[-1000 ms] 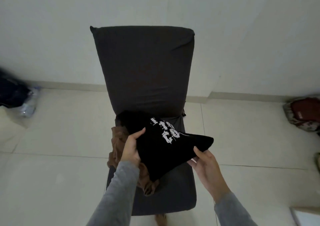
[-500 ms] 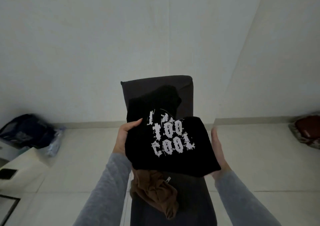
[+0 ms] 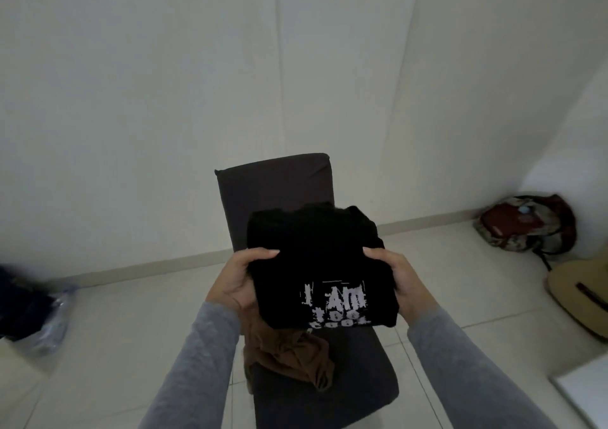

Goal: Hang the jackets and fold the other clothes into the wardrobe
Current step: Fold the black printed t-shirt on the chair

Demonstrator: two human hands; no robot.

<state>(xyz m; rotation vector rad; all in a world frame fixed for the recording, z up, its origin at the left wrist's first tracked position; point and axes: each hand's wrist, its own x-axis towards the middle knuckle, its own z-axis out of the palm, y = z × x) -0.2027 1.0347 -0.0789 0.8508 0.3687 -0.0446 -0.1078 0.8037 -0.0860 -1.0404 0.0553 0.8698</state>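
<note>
A folded black T-shirt (image 3: 316, 257) with white lettering is held up in the air above a dark grey chair (image 3: 273, 185). My left hand (image 3: 235, 280) grips its left edge and my right hand (image 3: 399, 279) grips its right edge, thumbs on top. Under the shirt, a crumpled brown garment (image 3: 289, 356) lies on the chair seat. No wardrobe is in view.
The chair stands against a white wall on a pale tiled floor. A red and patterned backpack (image 3: 526, 223) and a tan guitar body (image 3: 582, 293) lie at the right. A dark bag (image 3: 19, 307) and a plastic bottle (image 3: 57, 316) sit at the left.
The black T-shirt has been lifted off the chair and raised between both hands. The view has pulled back and tilted up, so the chair looks smaller.
</note>
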